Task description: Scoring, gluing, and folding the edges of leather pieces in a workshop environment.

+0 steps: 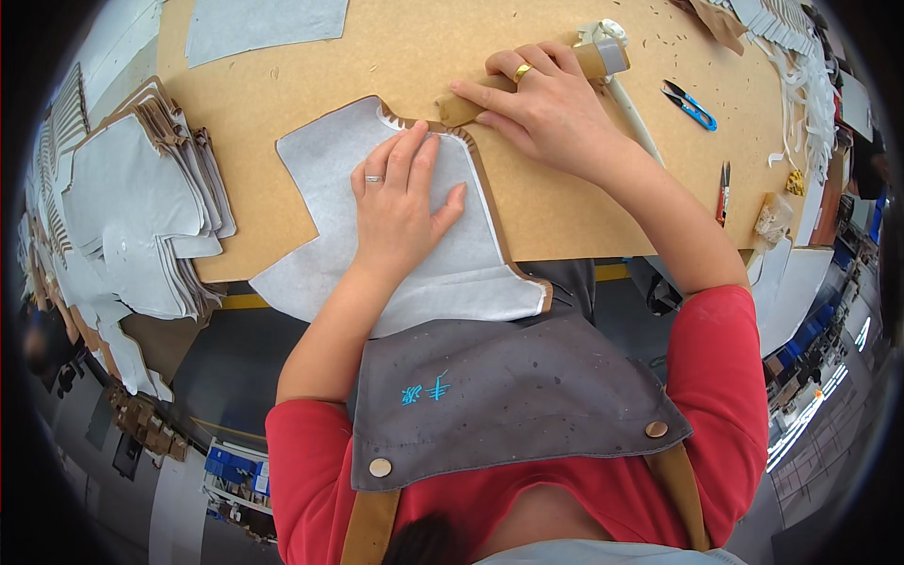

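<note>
A flat cut piece (pixel 320 179) with pale grey backing lies on the table in front of me. Brown leather-like material is folded over its right and upper edges, with small pleats at the curved corner. My left hand (pixel 400 193) rests flat on it, thumb spread, fingertips by the pleated edge. My right hand (pixel 551 113) is closed round a thick tan rod-like tool (pixel 589 64) with a grey band at its far end. The tool's flattened tip touches or nearly touches the folded edge; its middle is hidden under my fingers.
A stack of similar pieces (pixel 137 188) stands at the left. Blue thread snips (pixel 690 104), a red-handled pointed tool (pixel 723 193) and a pale stick (pixel 636 122) lie on the brown tabletop (pixel 273 104) at the right. White strips (pixel 800 104) hang at the far right.
</note>
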Tool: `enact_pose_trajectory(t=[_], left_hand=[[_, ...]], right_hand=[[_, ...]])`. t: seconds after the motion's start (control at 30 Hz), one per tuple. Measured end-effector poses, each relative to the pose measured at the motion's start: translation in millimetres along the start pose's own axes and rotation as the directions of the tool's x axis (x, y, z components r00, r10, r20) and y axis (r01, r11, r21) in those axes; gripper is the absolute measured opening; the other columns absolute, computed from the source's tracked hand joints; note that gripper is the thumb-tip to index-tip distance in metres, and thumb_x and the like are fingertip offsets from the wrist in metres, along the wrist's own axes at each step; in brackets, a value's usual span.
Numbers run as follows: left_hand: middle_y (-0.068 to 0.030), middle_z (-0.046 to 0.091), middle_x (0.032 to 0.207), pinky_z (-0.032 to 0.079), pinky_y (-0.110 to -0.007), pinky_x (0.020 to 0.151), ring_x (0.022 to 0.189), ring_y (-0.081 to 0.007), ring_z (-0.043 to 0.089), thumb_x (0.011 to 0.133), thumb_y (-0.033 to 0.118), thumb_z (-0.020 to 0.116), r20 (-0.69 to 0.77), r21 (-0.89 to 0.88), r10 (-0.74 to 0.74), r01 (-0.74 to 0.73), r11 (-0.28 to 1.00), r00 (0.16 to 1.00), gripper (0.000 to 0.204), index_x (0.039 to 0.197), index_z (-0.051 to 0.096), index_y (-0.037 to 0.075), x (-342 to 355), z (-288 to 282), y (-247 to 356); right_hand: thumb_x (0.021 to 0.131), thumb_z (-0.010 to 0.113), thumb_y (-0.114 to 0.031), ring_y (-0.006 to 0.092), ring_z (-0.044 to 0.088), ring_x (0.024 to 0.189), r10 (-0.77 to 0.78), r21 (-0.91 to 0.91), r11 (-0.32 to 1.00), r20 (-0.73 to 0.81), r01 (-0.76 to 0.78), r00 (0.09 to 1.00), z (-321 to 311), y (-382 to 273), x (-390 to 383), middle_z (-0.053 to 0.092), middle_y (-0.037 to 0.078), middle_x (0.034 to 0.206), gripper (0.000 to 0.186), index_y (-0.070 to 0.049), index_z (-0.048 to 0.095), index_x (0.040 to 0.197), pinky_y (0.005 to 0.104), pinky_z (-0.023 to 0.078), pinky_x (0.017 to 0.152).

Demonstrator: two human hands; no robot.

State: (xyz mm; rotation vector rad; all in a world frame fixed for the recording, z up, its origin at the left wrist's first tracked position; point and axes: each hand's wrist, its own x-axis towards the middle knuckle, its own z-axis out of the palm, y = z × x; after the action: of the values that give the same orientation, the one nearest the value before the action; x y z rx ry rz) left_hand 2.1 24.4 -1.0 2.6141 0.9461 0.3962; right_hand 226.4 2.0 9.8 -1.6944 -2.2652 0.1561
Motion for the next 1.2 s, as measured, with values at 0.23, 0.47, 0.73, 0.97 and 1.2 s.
enact_pose_trajectory(t=[0.23,0.47,0.73,0.97,1.2], left_hand=[[-0.0065,0.049,0.128,0.032,-0.038,0.096,0.117,-0.0220,0.044,0.073,0.031,0.070,-0.006,0.001,0.000,0.000,1.000,1.000,0.056,0.121,0.056,0.006,1.3,-0.2,1.6],[-0.0065,0.046,0.133,0.030,-0.039,0.098,0.118,-0.0247,0.043,0.073,0.027,0.071,0.019,0.005,0.008,-0.008,1.000,1.000,0.058,0.125,0.054,0.007,-0.1,-0.6,1.3],[-0.0078,0.050,0.126,0.033,-0.039,0.096,0.116,-0.0241,0.045,0.073,0.027,0.070,-0.048,-0.020,0.022,-0.023,1.000,0.999,0.045,0.109,0.058,0.004,-1.7,2.4,-1.0],[-0.0104,0.053,0.120,0.035,-0.041,0.095,0.113,-0.0285,0.049,0.075,0.018,0.071,-0.104,-0.108,0.042,-0.053,0.993,0.994,0.036,0.103,0.056,0.003,0.2,5.3,-4.4],[-0.0138,0.056,0.115,0.036,-0.042,0.095,0.108,-0.0318,0.054,0.085,0.008,0.058,-0.145,-0.258,0.016,-0.054,0.965,0.989,0.022,0.107,0.057,0.003,-4.8,-8.0,-9.0]], right_hand=[[0.081,0.067,-0.027,0.0206,0.054,0.098,0.032,-0.035,0.999,-0.026,-0.033,0.999,-1.1,-1.5,-3.1,0.061,0.002,0.100,0.032,-0.023,0.067,0.113,0.0378,0.038,0.088],[0.081,0.067,-0.026,0.0208,0.054,0.098,0.037,-0.022,0.999,-0.035,-0.038,0.999,-1.2,-4.1,-6.6,0.061,0.001,0.100,0.032,-0.023,0.067,0.112,0.0370,0.037,0.087],[0.083,0.066,-0.020,0.0221,0.055,0.096,0.161,-0.024,0.986,-0.113,-0.165,0.980,-13.9,2.5,14.5,0.058,0.004,0.102,0.032,-0.017,0.066,0.115,0.0362,0.039,0.088],[0.085,0.060,-0.023,0.0290,0.054,0.103,0.131,-0.017,0.991,-0.143,-0.135,0.981,-9.7,37.1,70.5,0.059,0.015,0.106,0.037,-0.009,0.058,0.120,0.0422,0.039,0.090],[0.086,0.061,-0.019,0.0300,0.061,0.086,0.285,0.071,0.957,-0.404,-0.281,0.869,-58.5,66.9,9.3,0.063,0.017,0.091,0.025,-0.001,0.063,0.104,0.0384,0.050,0.073]])
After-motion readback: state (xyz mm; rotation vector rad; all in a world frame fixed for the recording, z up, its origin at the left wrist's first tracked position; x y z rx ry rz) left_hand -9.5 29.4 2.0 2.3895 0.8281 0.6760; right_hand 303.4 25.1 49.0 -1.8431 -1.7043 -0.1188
